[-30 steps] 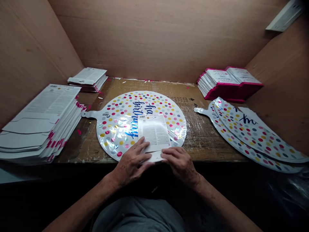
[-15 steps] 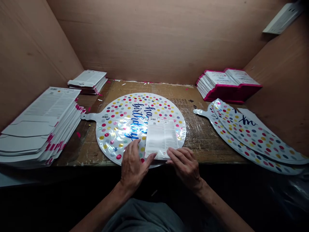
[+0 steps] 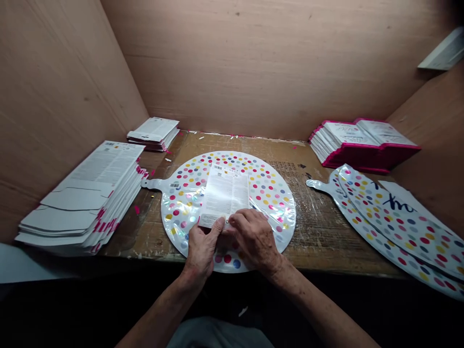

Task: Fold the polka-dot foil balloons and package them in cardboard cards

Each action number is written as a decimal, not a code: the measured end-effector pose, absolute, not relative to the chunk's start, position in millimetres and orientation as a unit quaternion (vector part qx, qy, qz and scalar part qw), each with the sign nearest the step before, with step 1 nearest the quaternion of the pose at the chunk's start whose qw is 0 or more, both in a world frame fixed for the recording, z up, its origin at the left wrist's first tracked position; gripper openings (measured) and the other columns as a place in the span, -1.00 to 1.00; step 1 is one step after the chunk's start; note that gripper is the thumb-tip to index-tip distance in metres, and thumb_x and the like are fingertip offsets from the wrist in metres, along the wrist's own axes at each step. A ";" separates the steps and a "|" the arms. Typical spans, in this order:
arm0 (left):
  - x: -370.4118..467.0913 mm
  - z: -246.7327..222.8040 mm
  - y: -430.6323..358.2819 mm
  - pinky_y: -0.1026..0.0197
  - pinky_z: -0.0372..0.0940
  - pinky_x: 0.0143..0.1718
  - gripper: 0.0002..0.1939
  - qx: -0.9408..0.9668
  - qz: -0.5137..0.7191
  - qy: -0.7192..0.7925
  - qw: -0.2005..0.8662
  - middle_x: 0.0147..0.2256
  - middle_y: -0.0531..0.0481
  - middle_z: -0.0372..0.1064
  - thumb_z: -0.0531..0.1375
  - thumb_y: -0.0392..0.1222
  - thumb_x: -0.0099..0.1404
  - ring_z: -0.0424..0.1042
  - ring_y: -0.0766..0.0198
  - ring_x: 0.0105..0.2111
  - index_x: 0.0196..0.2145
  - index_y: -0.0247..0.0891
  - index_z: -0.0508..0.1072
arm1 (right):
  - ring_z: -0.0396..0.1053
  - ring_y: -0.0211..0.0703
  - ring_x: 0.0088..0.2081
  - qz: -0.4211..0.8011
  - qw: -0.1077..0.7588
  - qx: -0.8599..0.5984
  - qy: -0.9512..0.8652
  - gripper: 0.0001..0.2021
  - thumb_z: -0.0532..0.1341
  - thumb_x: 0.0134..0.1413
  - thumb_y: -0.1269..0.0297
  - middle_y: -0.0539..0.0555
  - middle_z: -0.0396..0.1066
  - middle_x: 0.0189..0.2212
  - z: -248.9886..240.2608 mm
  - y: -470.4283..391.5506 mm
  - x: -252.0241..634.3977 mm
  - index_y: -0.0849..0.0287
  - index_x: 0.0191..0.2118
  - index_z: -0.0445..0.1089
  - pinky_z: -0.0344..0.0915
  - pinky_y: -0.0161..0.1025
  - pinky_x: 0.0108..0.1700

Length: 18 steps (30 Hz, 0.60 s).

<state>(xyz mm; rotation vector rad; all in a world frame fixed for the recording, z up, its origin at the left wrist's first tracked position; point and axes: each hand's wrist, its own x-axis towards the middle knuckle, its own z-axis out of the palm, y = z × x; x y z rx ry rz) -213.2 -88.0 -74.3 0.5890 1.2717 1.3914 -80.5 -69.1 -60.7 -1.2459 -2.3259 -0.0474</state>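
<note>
A white printed card packet (image 3: 225, 193) is held tilted up over the flat polka-dot foil balloon (image 3: 279, 203), hiding the lettering at its middle. My left hand (image 3: 203, 244) is closed on the packet's lower left edge, thumb on the printed face. The fingers of my right hand (image 3: 255, 237) are bent and pinched at its lower right edge; their tips are partly hidden behind the knuckles. The balloon's tail points left, and a barcode shows beside it.
Stacked flat white cards (image 3: 81, 193) lie at the left, with a smaller card stack (image 3: 155, 129) behind. Pink-edged packets (image 3: 362, 142) stand at the back right. More dotted balloons (image 3: 402, 227) overhang the right front edge of the cardboard-covered table (image 3: 308, 232). Wooden walls (image 3: 253, 72) enclose it.
The packet has been lifted off the balloon and moved left, tilting up. My left hand has closed on its edge, and my right hand has shifted inward. The camera view has shifted too.
</note>
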 end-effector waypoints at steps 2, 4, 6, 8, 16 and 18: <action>-221.2 -76.5 -84.7 0.21 0.43 -0.37 -0.47 0.271 0.577 0.554 0.535 -0.33 -0.17 0.56 0.41 0.08 -0.04 0.54 0.11 -0.36 -0.23 -0.41 0.53 | 0.35 -0.13 -0.33 0.012 0.152 -0.463 -0.873 -0.90 0.16 0.23 0.37 0.09 0.43 -0.35 -48.0 -57.1 -92.9 0.17 -0.31 0.40 0.16 -0.24 -0.30; -232.3 -79.1 -79.5 0.22 0.42 -0.42 -0.49 0.290 0.554 0.569 0.534 -0.38 -0.15 0.55 0.38 0.11 -0.01 0.54 0.11 -0.40 -0.28 -0.40 0.53 | 0.33 -0.18 -0.41 0.059 0.086 -0.448 -0.888 -0.90 0.16 0.22 0.39 0.06 0.42 -0.39 -41.9 -42.1 -103.0 0.16 -0.34 0.37 0.09 -0.26 -0.39; -246.4 -81.6 -70.5 0.22 0.41 -0.49 -0.53 0.297 0.549 0.568 0.536 -0.43 -0.11 0.53 0.35 0.13 0.02 0.52 0.13 -0.47 -0.32 -0.38 0.52 | 0.33 -0.22 -0.43 0.116 0.097 -0.430 -0.890 -0.87 0.16 0.25 0.31 0.03 0.41 -0.42 -44.9 -27.9 -110.2 0.16 -0.35 0.35 0.08 -0.30 -0.41; -262.5 -82.5 -56.3 0.24 0.39 -0.54 -0.57 0.307 0.561 0.571 0.515 -0.48 -0.06 0.50 0.32 0.13 0.05 0.49 0.19 -0.55 -0.37 -0.35 0.50 | 0.33 -0.23 -0.43 0.162 0.170 -0.418 -0.878 -0.83 0.13 0.28 0.25 0.02 0.41 -0.42 -54.6 -19.4 -115.5 0.16 -0.35 0.31 0.11 -0.32 -0.39; -342.8 -42.3 69.0 0.43 0.23 -0.67 -0.82 0.230 0.655 0.629 0.350 -0.62 0.09 0.31 0.19 -0.23 0.25 0.29 0.44 -0.69 -0.49 -0.34 0.36 | 0.42 -0.27 -0.39 0.353 0.135 -0.340 -0.861 -0.92 0.17 0.21 0.29 -0.03 0.49 -0.38 -87.4 -58.7 -137.0 0.10 -0.31 0.38 0.22 -0.39 -0.37; -365.6 -24.1 112.3 0.44 0.23 -0.65 -0.83 0.195 0.662 0.640 0.338 -0.65 0.12 0.24 0.12 -0.30 0.30 0.26 0.46 -0.69 -0.47 -0.34 0.32 | 0.46 -0.24 -0.35 0.359 0.047 -0.287 -0.887 -0.91 0.23 0.17 0.26 -0.03 0.53 -0.31 -95.7 -69.7 -141.8 0.04 -0.20 0.45 0.23 -0.40 -0.38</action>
